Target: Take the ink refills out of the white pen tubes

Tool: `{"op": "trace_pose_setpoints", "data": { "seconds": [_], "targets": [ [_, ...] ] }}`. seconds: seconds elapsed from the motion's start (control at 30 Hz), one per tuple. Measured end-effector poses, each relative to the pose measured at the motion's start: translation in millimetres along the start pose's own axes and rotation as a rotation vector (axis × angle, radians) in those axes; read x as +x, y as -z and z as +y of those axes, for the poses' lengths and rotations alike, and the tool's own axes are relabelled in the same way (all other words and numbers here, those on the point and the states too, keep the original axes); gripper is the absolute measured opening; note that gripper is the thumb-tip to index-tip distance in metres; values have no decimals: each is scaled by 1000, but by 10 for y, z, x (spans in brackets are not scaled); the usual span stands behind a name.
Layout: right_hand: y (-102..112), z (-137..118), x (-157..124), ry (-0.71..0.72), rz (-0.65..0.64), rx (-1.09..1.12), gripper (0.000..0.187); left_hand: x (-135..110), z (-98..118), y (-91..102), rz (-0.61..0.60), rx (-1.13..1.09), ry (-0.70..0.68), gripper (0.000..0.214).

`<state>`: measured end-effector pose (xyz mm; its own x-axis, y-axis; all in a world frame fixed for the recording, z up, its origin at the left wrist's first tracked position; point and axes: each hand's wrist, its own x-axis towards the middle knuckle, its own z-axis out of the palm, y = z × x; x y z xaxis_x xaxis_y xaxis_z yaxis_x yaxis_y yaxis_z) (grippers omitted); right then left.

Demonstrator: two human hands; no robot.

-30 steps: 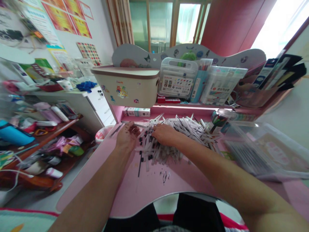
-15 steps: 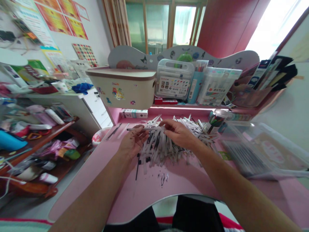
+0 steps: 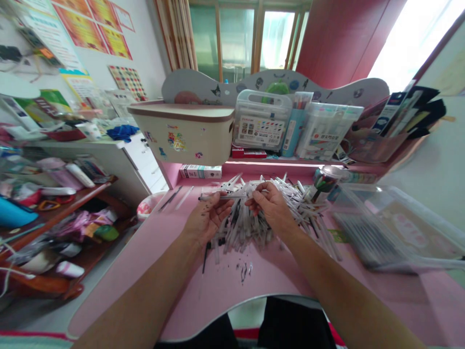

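Pink table (image 3: 221, 291) under everything. Clear box (image 3: 428, 263) right of the pen pile (image 3: 243, 230), which likely sits mid-table for easy reach. Left hand (image 3: 212, 215) at pile's left edge, pinching a pen (image 3: 230, 197) crosswise above it, probably to steady it. Right hand (image 3: 271, 208) over pile, fingertips bunched near pen's other end; can't tell what they grip.

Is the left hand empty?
No, the left hand holds a thin pen, which sticks out on both sides of its fingers beside the pile of pens.
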<state>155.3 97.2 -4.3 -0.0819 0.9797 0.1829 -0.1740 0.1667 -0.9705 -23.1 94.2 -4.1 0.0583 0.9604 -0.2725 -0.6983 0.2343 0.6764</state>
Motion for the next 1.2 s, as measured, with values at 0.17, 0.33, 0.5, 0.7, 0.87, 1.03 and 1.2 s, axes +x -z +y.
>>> {"op": "trace_pose_setpoints", "data": {
  "seconds": [0.17,0.33,0.5,0.7,0.87,1.03,1.2],
  "targets": [
    [-9,25,-15,3,5,70,30,4,-7,4,6,22,-21,13],
    [0,40,-9,17,2,65,33,14,-13,19,-29,68,-47,4],
    [-16,57,-16,20,2,47,30,2,-31,13,-82,119,-89,3],
    [-22,44,-53,6,13,39,23,-16,-128,-16,-69,111,-69,2],
    [2,29,-74,-7,-7,19,22,-14,-199,-23,-74,93,-85,2],
    [2,44,-75,-13,-10,21,21,-27,-189,-28,-100,102,-122,6],
    [9,52,-84,-42,-14,32,23,-35,-205,-20,-115,140,-154,8]
  ]
}}
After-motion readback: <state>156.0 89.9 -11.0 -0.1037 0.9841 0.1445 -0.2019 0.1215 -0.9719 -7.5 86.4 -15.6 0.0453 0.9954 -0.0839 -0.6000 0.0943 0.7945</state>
